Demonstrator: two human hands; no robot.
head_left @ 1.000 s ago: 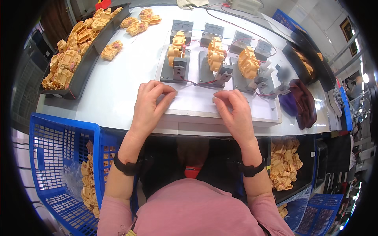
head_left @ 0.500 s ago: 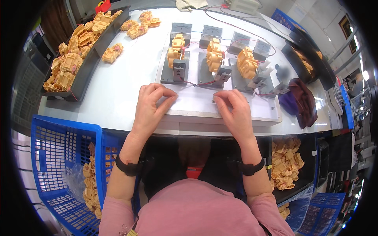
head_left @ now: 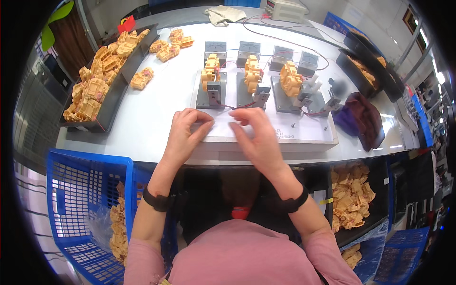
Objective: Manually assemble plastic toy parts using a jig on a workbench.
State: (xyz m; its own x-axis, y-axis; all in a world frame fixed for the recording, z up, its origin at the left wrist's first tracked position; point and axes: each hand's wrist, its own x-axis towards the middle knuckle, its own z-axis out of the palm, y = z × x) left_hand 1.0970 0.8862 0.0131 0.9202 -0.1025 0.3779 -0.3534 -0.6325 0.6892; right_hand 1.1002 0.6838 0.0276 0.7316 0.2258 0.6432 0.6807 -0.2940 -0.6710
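My left hand (head_left: 186, 134) is over the front left of the white board (head_left: 223, 133), thumb and forefinger brought together in a pinch; whatever may be between the tips is too small to make out. Facing it, my right hand (head_left: 259, 137) is slightly blurred, its thumb and forefinger apart with nothing seen between them. Just beyond my hands are grey test stands, each bearing a yellow plastic housing: a left one (head_left: 209, 73), a middle one (head_left: 252, 76) and a right one (head_left: 290, 80). Red wires (head_left: 237, 107) run along the stands' front.
Small panel meters (head_left: 249, 49) stand behind the fixtures. A black tray (head_left: 114, 102) heaped with yellow housings is at left, loose housings (head_left: 142, 78) beside it. A dark cloth (head_left: 363, 121) lies at right. Blue crate (head_left: 90, 156) stands below left; two small screws (head_left: 293, 125) protrude from the board.
My right hand has moved left toward my left hand, its thumb and forefinger spreading apart. My left hand keeps its pinch. The whole view has shifted slightly.
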